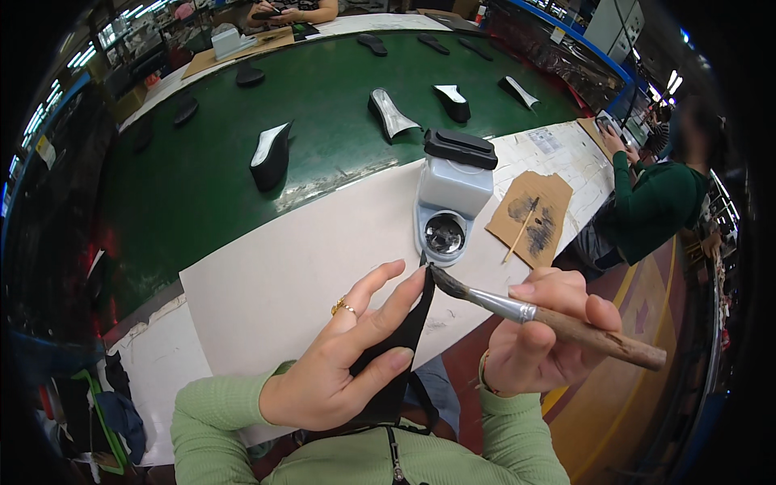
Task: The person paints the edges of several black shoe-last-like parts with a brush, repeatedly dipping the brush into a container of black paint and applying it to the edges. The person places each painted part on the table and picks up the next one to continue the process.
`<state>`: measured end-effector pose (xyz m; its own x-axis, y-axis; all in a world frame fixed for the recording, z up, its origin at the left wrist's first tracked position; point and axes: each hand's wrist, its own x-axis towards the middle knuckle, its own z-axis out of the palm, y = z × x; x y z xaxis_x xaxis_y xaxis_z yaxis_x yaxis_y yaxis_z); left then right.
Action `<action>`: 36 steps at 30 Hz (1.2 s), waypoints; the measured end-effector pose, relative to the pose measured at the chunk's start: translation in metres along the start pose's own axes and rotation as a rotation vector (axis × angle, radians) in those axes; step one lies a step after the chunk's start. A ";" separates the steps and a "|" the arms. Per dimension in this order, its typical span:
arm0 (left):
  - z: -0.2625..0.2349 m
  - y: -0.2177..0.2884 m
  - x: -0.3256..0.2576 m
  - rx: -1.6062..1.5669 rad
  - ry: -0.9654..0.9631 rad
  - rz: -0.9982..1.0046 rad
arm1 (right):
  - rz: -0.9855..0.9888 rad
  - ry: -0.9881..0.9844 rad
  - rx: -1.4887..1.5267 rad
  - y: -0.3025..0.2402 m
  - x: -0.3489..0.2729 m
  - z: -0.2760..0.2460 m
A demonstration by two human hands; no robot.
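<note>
My left hand [343, 360] is closed on a thin black wedge-shaped piece [411, 330], which narrows to a tip pointing away from me. A gold ring sits on one of its fingers. My right hand [546, 327] grips a paintbrush [499, 305] with a worn wooden handle and a metal collar. The dark bristles touch or nearly touch the black piece close to its tip. Just beyond stands a pale plastic dispenser pot [457, 190] with a black lid. Dark, shiny residue coats its round front cup. The black piece's lower part is partly hidden behind my left hand.
White paper [299, 275] covers the bench before me. Right of the pot, stained cardboard [529, 214] carries a thin stick. Several wedge heels, one of them a black-sided heel [271, 158], and dark soles lie on a green conveyor belt [323, 97]. Co-workers are at the right and far side.
</note>
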<state>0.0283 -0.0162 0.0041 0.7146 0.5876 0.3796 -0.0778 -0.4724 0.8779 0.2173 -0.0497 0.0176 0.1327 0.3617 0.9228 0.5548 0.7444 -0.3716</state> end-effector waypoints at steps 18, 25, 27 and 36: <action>-0.005 0.002 -0.005 -0.007 -0.050 0.028 | 0.393 0.211 0.515 0.003 0.004 0.006; -0.002 0.006 -0.005 -0.051 -0.035 0.020 | 0.347 0.241 0.421 -0.003 0.006 0.007; -0.003 0.006 -0.005 -0.024 -0.047 0.041 | 0.322 0.218 0.366 -0.004 0.006 0.007; -0.001 0.008 -0.007 0.009 -0.036 0.082 | 0.306 0.285 0.359 -0.006 0.007 0.007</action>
<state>0.0221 -0.0231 0.0092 0.7307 0.5225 0.4393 -0.1313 -0.5239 0.8416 0.2090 -0.0473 0.0251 0.4887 0.4623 0.7399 0.1473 0.7921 -0.5923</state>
